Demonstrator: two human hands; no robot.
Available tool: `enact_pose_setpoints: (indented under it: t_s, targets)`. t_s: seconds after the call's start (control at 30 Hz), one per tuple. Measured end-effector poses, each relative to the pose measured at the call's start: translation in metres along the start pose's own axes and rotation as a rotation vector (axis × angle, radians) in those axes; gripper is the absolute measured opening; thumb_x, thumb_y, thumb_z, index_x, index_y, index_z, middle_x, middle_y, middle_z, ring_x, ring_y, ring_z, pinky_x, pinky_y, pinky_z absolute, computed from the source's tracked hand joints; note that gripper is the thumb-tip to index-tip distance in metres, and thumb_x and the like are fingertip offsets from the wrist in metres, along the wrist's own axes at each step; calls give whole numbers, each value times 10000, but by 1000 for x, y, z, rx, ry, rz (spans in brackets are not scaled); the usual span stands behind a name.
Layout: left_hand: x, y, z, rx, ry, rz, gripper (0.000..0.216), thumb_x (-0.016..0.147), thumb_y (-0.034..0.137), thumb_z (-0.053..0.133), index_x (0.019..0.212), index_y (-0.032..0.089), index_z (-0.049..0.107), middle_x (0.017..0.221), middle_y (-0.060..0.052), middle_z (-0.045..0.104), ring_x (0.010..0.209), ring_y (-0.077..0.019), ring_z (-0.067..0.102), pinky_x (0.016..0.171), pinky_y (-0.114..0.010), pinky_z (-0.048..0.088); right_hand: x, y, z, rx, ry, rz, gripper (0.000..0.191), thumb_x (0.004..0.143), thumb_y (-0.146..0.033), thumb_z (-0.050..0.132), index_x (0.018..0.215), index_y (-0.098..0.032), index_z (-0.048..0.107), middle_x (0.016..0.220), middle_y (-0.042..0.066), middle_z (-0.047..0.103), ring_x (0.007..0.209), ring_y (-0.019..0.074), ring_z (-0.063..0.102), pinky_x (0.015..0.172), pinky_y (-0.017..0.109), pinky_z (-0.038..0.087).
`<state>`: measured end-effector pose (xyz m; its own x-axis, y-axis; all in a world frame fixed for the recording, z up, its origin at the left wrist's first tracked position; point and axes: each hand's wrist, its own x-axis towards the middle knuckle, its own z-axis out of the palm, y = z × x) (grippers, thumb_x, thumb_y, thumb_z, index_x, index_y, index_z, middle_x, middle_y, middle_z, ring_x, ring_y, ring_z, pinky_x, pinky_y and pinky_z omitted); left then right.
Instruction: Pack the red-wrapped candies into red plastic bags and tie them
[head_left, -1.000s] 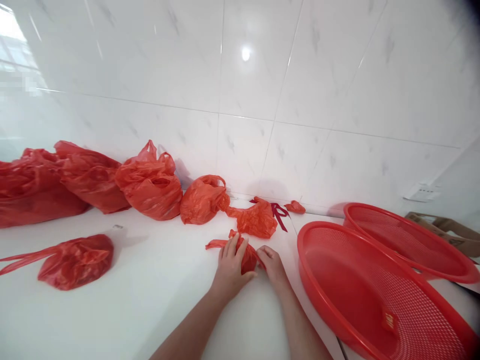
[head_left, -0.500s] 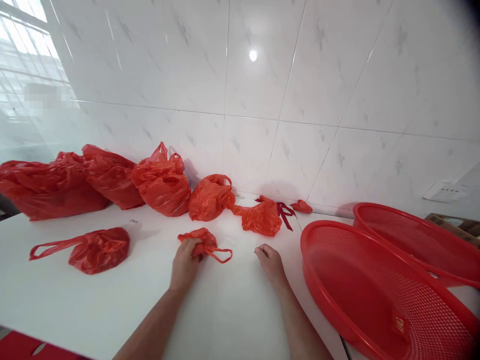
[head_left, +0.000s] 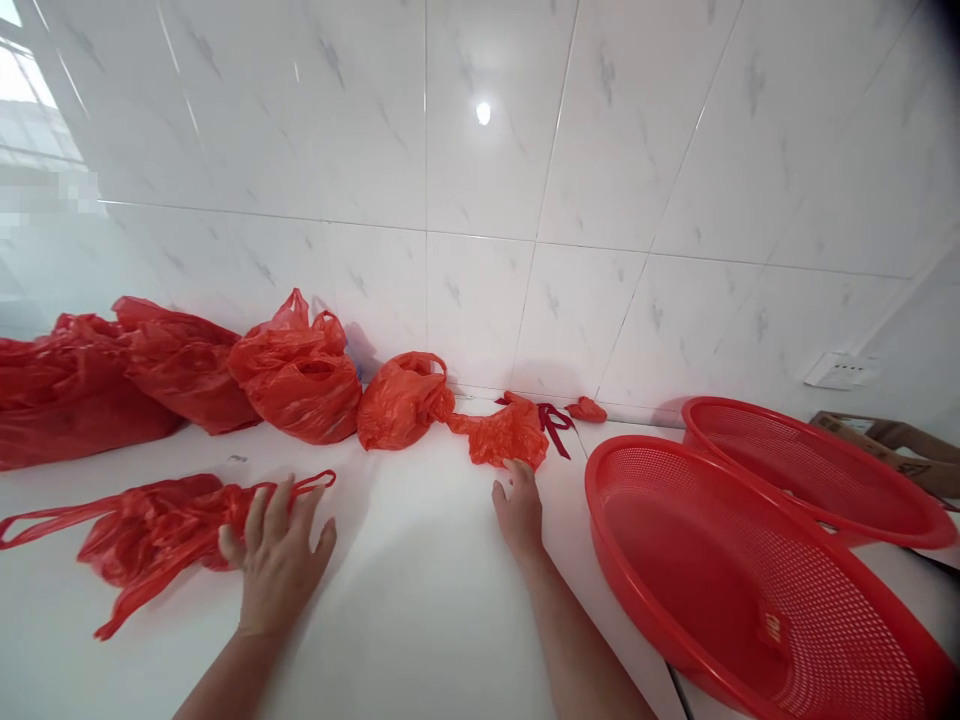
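Note:
My left hand (head_left: 279,550) is open with its fingers spread, at the right side of a small red plastic bag (head_left: 234,510); whether the fingertips touch it I cannot tell. That bag lies against another red plastic bag (head_left: 139,535), whose long handles stretch out to the left. My right hand (head_left: 519,508) has its thumb and fingers apart and holds nothing. Its fingertips are at the front edge of a crumpled red plastic bag (head_left: 506,432) near the wall. Dark red ribbon (head_left: 553,420) shows beside that crumpled bag.
Several filled red bags (head_left: 300,380) line the wall on the left. Two red mesh baskets (head_left: 626,500) stand at the right, with a small red packet (head_left: 772,630) inside the nearer one. Behind them is a cardboard box (head_left: 900,450). A small red bundle (head_left: 586,409) lies by the wall.
My left hand has moved left and let go of the small bag, which now lies against the other bag. My right hand has reached forward to the crumpled bag. The view has turned slightly right.

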<state>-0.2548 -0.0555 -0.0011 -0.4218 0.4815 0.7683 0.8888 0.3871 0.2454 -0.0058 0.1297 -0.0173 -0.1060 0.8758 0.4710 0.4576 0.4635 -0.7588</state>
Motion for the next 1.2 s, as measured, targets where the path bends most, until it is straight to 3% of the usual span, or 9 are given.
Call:
enact_pose_setpoints:
  t_s: [0.13, 0.23, 0.3, 0.4, 0.5, 0.67, 0.83, 1.0, 1.2]
  targets:
    - [-7, 7, 18, -176, -207, 254, 338, 807, 268, 527, 1138, 254, 595, 1433, -99, 406, 1329, -319, 347, 1069, -531, 282, 11, 6, 12, -161, -70, -80, 644, 775, -209, 473, 1405, -181, 340, 1494, 102, 273, 1323, 268, 329, 998, 384, 355]
    - [-9, 17, 29, -251, -487, 350, 303, 824, 269, 490, 1102, 260, 611, 1387, -95, 462, 1195, -277, 511, 964, -441, 439, 16, 8, 17, -198, -99, -72, 710, 726, -177, 516, 1412, -188, 335, 1414, 126, 404, 1224, 300, 425, 948, 409, 359]
    - [-10, 28, 35, -275, -572, 334, 297, 834, 280, 475, 1095, 252, 613, 1350, -103, 498, 1167, -266, 534, 948, -426, 455, 18, 9, 18, -119, -73, -13, 645, 683, -172, 558, 1320, -199, 462, 1204, 133, 573, 1089, 306, 493, 901, 416, 358]
    - [-11, 50, 46, -349, -593, 292, 361, 828, 278, 483, 1177, 240, 566, 1315, -103, 529, 1200, -268, 503, 992, -447, 415, 16, 7, 13, 131, -31, 121, 277, 613, -157, 583, 871, -229, 652, 841, 79, 617, 922, 274, 501, 832, 383, 364]
    - [-9, 72, 60, -477, -545, 141, 548, 789, 262, 528, 1325, 220, 424, 1345, -115, 490, 1248, -283, 451, 1021, -483, 375, 9, 7, 2, 278, -59, 197, 68, 604, -177, 545, 564, -228, 525, 665, 23, 540, 757, 212, 479, 716, 329, 384]
    - [8, 102, 80, -762, -289, -451, 777, 754, 372, 611, 1407, 169, 242, 1383, -198, 378, 1284, -313, 391, 998, -467, 400, -6, 7, -22, 509, -166, 272, 116, 657, -229, 522, 745, -204, 593, 731, -1, 603, 706, 161, 518, 644, 270, 429]
    - [13, 123, 83, -1154, -209, -867, 584, 823, 435, 533, 1324, 228, 315, 1282, -138, 457, 1096, -207, 547, 878, -361, 495, -14, 7, -38, 887, -193, 382, 96, 656, -218, 634, 747, -196, 611, 811, 9, 641, 781, 156, 586, 749, 297, 482]
    - [15, 113, 82, -1806, -352, -1058, 271, 858, 427, 491, 994, 196, 529, 979, -56, 622, 791, -123, 634, 751, -285, 536, -11, 12, -44, 1159, -107, 521, 173, 579, -109, 718, 681, -196, 609, 759, -12, 635, 761, 133, 602, 725, 265, 505]
    - [26, 98, 71, -1961, -699, -1108, 368, 859, 503, 483, 995, 175, 581, 934, -93, 683, 733, -173, 671, 695, -342, 564, -9, 7, -45, 1115, -242, 466, 89, 624, -174, 707, 668, -191, 632, 846, 13, 674, 808, 149, 614, 748, 283, 493]
